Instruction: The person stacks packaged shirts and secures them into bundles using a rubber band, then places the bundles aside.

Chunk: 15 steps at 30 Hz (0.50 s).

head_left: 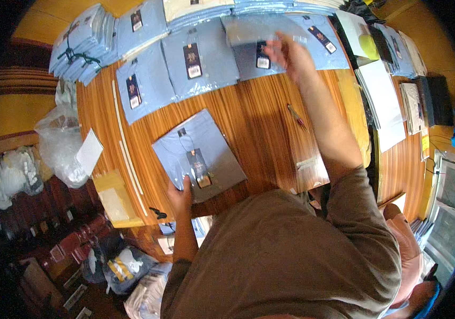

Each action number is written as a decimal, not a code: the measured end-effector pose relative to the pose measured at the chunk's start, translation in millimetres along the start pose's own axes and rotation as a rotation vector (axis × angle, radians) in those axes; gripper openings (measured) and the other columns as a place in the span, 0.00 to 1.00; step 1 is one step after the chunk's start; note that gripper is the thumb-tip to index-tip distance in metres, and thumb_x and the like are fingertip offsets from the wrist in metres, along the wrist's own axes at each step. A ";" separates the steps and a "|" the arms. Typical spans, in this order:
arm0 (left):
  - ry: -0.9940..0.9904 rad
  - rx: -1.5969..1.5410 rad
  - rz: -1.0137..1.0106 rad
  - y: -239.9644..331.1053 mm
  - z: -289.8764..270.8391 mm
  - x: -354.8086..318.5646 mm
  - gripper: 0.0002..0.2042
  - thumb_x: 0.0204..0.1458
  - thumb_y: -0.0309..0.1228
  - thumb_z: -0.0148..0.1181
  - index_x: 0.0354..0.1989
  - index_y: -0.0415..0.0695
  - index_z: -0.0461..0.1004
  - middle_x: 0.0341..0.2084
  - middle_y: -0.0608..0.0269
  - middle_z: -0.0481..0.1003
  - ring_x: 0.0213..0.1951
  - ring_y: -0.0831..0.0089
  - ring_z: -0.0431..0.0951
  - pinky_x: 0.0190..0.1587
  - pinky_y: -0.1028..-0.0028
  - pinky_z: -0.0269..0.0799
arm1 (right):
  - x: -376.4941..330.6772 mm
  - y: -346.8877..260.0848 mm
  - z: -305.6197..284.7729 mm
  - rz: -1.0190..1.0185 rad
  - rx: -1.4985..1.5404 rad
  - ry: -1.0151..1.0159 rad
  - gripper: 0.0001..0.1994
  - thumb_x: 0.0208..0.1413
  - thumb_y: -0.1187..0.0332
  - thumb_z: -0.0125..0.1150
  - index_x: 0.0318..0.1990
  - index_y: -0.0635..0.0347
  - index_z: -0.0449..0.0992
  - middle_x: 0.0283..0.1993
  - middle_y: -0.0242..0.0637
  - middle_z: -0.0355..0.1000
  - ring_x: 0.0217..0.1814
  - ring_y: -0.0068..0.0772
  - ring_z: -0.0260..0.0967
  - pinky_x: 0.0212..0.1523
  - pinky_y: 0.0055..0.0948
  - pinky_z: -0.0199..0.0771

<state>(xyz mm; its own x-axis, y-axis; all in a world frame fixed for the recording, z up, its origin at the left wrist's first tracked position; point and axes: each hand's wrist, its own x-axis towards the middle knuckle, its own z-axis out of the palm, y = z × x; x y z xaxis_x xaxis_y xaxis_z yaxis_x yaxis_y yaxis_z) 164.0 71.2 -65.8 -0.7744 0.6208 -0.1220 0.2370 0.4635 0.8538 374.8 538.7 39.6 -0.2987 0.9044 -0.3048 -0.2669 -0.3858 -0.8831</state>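
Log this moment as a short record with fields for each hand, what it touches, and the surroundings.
left hand: pressing the near edge of a folded blue shirt with a dark tag
right hand: reaching out to a clear plastic bag, fingers on it
surface: wooden table
far side: row of bagged blue shirts
also: pen on the table

Striped wooden table [270, 122] between yellow walls [4, 114], dark cluttered floor [52, 276] below.

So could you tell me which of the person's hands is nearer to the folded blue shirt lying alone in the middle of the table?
Left. The left hand touches the folded blue shirt's near edge; the right hand is far beyond it, holding up a clear bag.
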 end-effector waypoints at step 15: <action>0.049 -0.109 0.006 7.1 13.2 0.2 0.17 0.64 0.32 0.64 0.53 0.30 0.75 0.46 0.52 0.82 0.47 0.68 0.79 0.53 0.67 0.74 | 48.6 -33.9 -15.2 0.144 -0.352 -0.226 0.18 0.69 0.55 0.55 0.51 0.62 0.77 0.41 0.39 0.82 0.36 0.33 0.82 0.36 0.28 0.85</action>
<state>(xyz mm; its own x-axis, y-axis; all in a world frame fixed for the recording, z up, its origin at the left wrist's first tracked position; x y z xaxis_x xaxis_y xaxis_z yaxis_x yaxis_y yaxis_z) 173.2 83.0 -66.4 -0.8016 0.5904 -0.0942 0.1786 0.3868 0.9047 383.2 598.6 49.4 -0.5132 0.7681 -0.3829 0.1090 -0.3842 -0.9168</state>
